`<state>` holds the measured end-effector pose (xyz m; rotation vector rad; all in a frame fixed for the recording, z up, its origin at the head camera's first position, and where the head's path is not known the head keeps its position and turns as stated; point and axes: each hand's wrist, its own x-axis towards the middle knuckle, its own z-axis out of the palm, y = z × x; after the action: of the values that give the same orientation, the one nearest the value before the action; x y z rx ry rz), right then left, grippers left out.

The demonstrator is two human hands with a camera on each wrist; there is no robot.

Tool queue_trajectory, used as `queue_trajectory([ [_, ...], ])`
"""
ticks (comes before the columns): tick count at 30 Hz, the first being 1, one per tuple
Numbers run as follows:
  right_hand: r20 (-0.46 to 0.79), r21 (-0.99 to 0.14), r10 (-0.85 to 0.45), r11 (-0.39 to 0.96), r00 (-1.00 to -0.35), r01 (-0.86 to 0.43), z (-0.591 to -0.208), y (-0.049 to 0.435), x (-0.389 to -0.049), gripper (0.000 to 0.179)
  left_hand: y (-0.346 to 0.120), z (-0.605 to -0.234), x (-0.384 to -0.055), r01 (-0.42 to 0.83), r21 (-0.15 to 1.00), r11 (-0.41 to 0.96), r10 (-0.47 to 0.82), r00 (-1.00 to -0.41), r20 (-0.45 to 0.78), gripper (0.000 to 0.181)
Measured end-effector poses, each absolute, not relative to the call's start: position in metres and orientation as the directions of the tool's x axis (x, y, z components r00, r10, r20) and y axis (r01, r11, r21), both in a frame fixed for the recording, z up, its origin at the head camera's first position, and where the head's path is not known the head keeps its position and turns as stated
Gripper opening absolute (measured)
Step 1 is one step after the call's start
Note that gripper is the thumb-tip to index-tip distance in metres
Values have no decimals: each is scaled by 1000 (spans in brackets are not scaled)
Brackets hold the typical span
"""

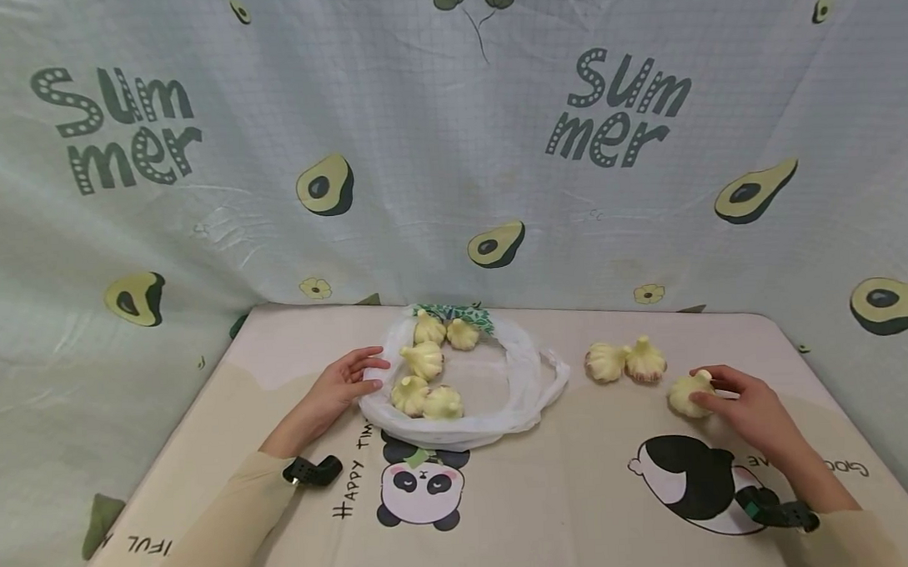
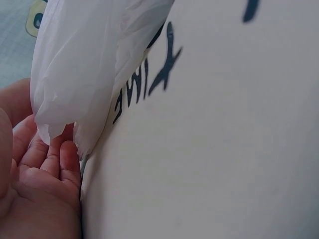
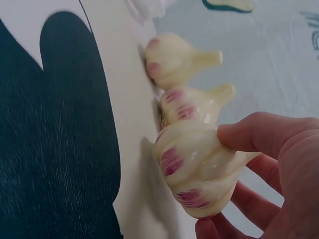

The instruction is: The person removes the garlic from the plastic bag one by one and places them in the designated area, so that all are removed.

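My right hand point(image 1: 754, 406) pinches a garlic bulb point(image 1: 689, 395) between thumb and fingers, on the right side of the table. Purple streaks mark the glossy pale skin of this garlic bulb point(image 3: 197, 167) in the right wrist view. Just left of it, two more garlic bulbs point(image 1: 625, 362) sit side by side on the cloth. At the left side of a white plastic bag point(image 1: 492, 422), my left hand point(image 1: 336, 396) rests with loosely bent fingers against the plastic. Several garlic bulbs point(image 1: 423, 360) lie inside the bag's wide, rolled-down opening. In the left wrist view, the bag point(image 2: 79, 64) partly hides the fingertips.
A pale tablecloth point(image 1: 536, 497) printed with pandas and lettering covers the table. Behind the table hangs a light curtain point(image 1: 419, 134) with avocado prints. A green patterned patch point(image 1: 458, 315) shows at the bag's back rim, and a bag handle point(image 1: 558, 384) sticks out right.
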<state>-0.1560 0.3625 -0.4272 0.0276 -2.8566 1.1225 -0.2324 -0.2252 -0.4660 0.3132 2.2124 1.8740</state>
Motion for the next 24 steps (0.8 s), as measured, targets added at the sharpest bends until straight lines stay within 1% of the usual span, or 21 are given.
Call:
queue_trajectory([
  [7, 21, -721, 53, 692, -998, 21, -436, 368, -167, 56, -225, -467, -232, 16, 988, 156, 300, -953, -32, 61],
  [12, -47, -768, 40, 638, -998, 62, -439, 370, -175, 64, -226, -467, -231, 21, 987, 161, 294, -956, -28, 61],
  [17, -73, -772, 38, 631, -997, 80, -445, 375, -181, 70, -225, -468, -231, 24, 987, 158, 291, -956, -23, 60],
  [20, -79, -771, 29, 631, -996, 80, -448, 379, -183, 70, -225, -467, -231, 25, 987, 159, 291, -956, -23, 60],
  [24, -64, -775, 11, 629, -998, 57, -449, 380, -183, 66, -225, -467, -233, 30, 986, 166, 287, -958, -19, 60],
])
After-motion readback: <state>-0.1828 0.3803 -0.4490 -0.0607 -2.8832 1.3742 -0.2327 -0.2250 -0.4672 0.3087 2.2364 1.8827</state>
